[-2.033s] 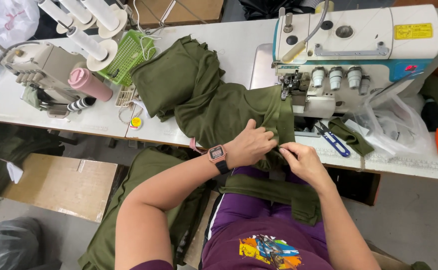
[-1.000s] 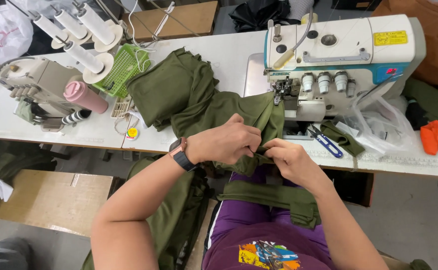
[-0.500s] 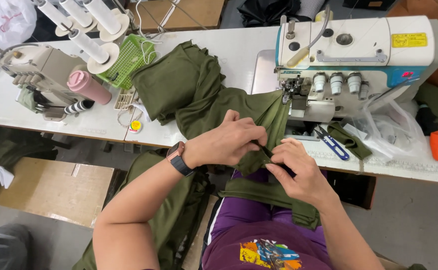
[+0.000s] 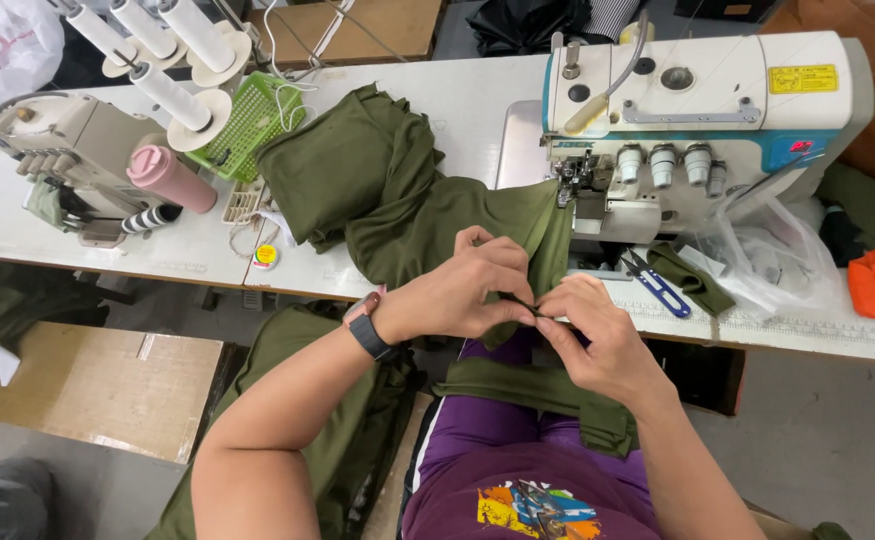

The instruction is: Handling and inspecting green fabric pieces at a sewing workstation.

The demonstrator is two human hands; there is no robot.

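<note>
Here the fingers (image 4: 520, 308) of the left hand (image 4: 463, 290) and the right hand (image 4: 598, 335) meet tip to tip, pressed together and pinching a fold of the olive green fabric (image 4: 428, 215) at the front edge of the counter (image 4: 458, 100). A dark watch (image 4: 370, 335) sits on the left wrist. From the pinch the fabric runs up and away in a heap over the counter, and down across the purple lap. Just beyond the fingers stands the white sewing machine (image 4: 698, 95). To their right lie blue thread snips (image 4: 658, 285). Far to their left stand a green basket (image 4: 251, 120), a pink cup (image 4: 171, 178) and white thread cones (image 4: 173, 95).
</note>
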